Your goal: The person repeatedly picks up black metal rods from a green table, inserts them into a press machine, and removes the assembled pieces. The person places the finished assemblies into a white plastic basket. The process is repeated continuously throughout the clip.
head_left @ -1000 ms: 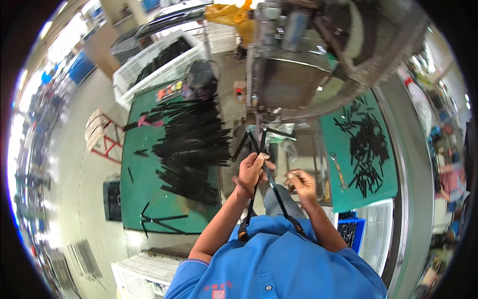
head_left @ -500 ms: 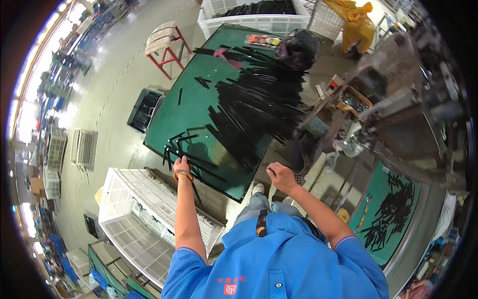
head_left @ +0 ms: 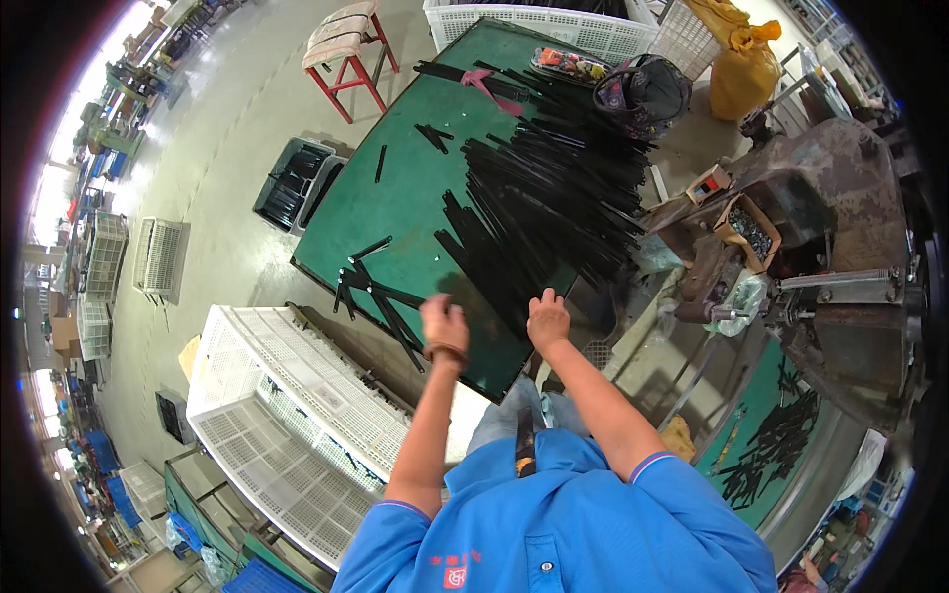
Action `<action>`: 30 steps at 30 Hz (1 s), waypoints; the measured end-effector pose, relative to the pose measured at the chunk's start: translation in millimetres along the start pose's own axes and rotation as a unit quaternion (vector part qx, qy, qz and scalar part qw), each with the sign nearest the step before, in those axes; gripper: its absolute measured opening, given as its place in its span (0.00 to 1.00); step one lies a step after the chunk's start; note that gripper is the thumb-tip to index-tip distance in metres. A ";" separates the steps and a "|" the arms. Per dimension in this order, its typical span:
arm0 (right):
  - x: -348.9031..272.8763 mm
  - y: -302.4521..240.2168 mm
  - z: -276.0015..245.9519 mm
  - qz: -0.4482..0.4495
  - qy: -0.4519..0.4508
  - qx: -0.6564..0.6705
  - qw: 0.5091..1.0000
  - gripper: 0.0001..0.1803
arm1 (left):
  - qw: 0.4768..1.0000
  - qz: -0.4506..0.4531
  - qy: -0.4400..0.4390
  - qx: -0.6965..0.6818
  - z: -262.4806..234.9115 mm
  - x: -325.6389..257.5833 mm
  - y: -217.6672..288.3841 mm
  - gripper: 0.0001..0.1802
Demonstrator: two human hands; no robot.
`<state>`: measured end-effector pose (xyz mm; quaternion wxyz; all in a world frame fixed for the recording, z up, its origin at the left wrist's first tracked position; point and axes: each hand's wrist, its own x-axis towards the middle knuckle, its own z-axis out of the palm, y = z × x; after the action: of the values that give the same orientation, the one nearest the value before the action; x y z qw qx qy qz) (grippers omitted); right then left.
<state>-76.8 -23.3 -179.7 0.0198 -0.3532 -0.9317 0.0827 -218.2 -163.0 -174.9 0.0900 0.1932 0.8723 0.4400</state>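
Note:
Above the near part of the green-topped table (head_left: 336,212) is my left hand (head_left: 445,326), smeared by motion, so its grip does not show. Just left of it lies a cluster of joined black metal strips (head_left: 368,287), some overhanging the table's near-left edge. My right hand (head_left: 549,321) is at the table's right edge, beside the near ends of the piled black strips (head_left: 554,198). Its fingers are curled together; whatever they hold, if anything, is hidden. The pile fans across the table's right half. A few short strips (head_left: 432,138) lie apart from it.
A large white plastic crate (head_left: 297,395) stands at my left, against the table. On the right is a heavy metal machine (head_left: 840,217) with a small box of metal parts (head_left: 746,232). A black bag (head_left: 643,94) sits at the far corner; a red-legged stool (head_left: 346,59) stands beyond the table.
My left hand has left the joined strips and moved right over the table. My right hand has come forward to the table's edge. The joined strips lie differently, and the view has shifted.

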 end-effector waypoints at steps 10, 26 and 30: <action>13.8 22.9 -3.4 -0.001 -0.037 0.074 0.997 0.04 | 0.947 -0.205 -0.175 -0.175 99.5 -28.6 18.6 0.13; -104.0 63.3 -114.0 0.155 -0.055 0.502 0.849 0.05 | 0.645 -0.302 -0.382 -0.589 73.0 -52.1 118.0 0.14; -143.9 86.3 -145.5 0.093 -0.028 0.522 0.847 0.05 | 0.698 -0.236 -0.397 -0.548 62.6 -77.5 166.9 0.15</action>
<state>101.5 -34.5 -47.6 0.1671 -0.3729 -0.7142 0.5683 -84.3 -59.6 -79.4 0.6186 0.0540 0.3775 0.6870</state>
